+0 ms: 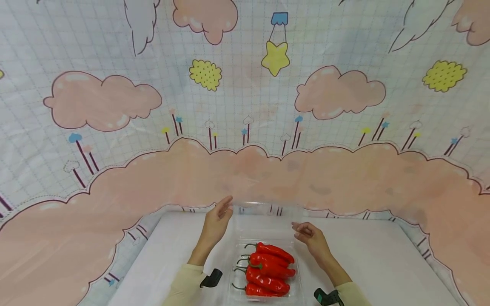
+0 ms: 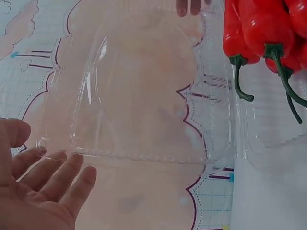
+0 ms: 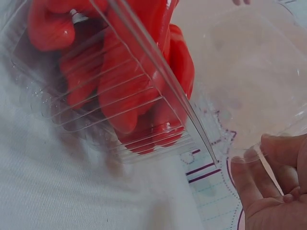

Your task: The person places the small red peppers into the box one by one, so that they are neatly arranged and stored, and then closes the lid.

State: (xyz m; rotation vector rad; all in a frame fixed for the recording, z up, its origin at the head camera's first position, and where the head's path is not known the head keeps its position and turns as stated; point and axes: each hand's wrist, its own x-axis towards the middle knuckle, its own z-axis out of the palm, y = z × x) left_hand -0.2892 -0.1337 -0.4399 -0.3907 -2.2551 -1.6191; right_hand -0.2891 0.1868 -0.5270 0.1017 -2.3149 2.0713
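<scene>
A clear plastic clamshell box holds several glossy red peppers (image 1: 269, 267) with green stems, lying across its tray (image 1: 298, 278). Its hinged lid (image 2: 139, 91) stands raised at the far side. At the lid's left edge is my left hand (image 1: 215, 225); in the left wrist view its fingers (image 2: 53, 172) lie straight against the lid's corner, with the thumb apart. On the opposite side my right hand (image 1: 313, 243) pinches the lid's rim between thumb and fingers (image 3: 249, 179). The lid's see-through edges are faint in the head view.
The box sits on a white tabletop (image 1: 367, 255). Behind hangs a backdrop cloth (image 1: 229, 174) printed with pink clouds and stars. Black wrist cameras (image 1: 212, 278) are strapped over both light yellow sleeves (image 1: 183, 284).
</scene>
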